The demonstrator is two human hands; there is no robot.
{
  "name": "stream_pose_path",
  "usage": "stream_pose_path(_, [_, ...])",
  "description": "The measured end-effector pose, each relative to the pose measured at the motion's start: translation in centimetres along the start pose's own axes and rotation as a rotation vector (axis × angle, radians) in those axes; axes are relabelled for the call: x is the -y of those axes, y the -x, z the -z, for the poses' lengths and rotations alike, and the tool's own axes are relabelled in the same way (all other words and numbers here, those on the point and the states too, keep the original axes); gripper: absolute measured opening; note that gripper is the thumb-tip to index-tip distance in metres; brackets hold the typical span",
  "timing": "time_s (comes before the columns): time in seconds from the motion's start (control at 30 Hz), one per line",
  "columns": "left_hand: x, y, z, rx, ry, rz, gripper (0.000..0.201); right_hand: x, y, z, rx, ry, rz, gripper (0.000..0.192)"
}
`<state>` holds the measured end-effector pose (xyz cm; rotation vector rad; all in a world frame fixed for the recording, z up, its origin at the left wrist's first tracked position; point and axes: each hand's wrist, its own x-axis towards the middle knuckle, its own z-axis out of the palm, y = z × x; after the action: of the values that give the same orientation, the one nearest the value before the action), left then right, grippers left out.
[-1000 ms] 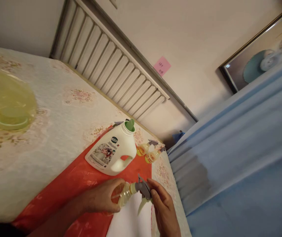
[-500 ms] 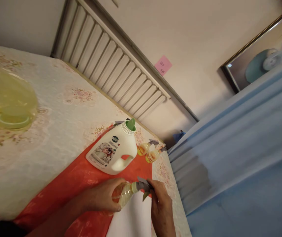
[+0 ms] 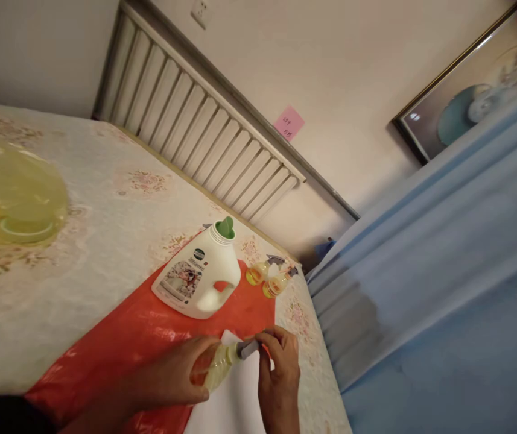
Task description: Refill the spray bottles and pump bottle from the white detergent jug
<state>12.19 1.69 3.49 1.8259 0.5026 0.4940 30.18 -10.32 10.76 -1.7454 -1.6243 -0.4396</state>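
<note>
Left hand (image 3: 180, 372) curls around the bottle (image 3: 217, 367); right hand (image 3: 280, 384) pinches its grey top (image 3: 247, 349). Trigger, seen earlier between hands, now hidden.

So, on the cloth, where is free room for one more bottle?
The widest bare patch of flowered cloth lies between the yellow translucent object, radiator and red sheet. That sheet is also bare between the white jug and left forearm. Crowded: around the two spray bottles, and where the right hand meets the held bottle.
</note>
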Motion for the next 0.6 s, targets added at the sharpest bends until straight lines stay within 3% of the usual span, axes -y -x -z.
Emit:
stream_pose_path(0.1, [0.9,0.5,-0.9,0.011,0.029,-0.008,0.067,0.2,0.5,-0.1,-0.024,-0.061,-0.076,0.027])
stream_pose_path(0.3, [2.9,1.3,-2.9,-0.112,-0.163,-0.035,0.075,1.5,1.0,0.6,0.017,-0.253,-0.143,0.023])
stream_pose_path(0.43, [2.4,1.6,-3.6,-0.141,-0.278,-0.028,0.077,2.8,1.5,1.1,0.028,-0.318,-0.172,0.018])
stream_pose_path(0.6, [1.4,1.9,-4.7,-0.160,-0.353,0.043,0.076,3.4,3.1,0.8,0.055,-0.314,-0.150,0.025])
